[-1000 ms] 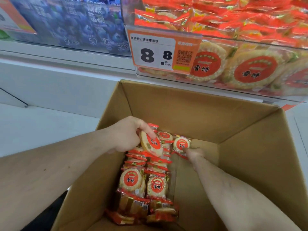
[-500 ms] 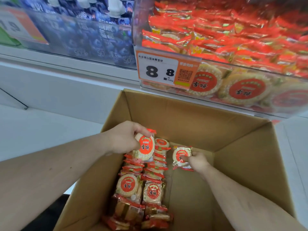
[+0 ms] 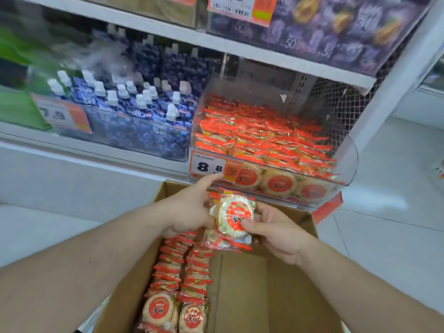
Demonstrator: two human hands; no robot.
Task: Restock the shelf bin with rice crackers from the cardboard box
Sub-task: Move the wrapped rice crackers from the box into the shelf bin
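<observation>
Shelves (image 3: 252, 52) rise behind the cardboard box (image 3: 242, 292). Above it, the left hand (image 3: 192, 210) and right hand (image 3: 276, 233) together hold rice cracker packets (image 3: 234, 216), fingers curled around them.

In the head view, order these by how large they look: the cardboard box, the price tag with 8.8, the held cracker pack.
1. cardboard box
2. held cracker pack
3. price tag, though it is farther away, so unsure.
</observation>
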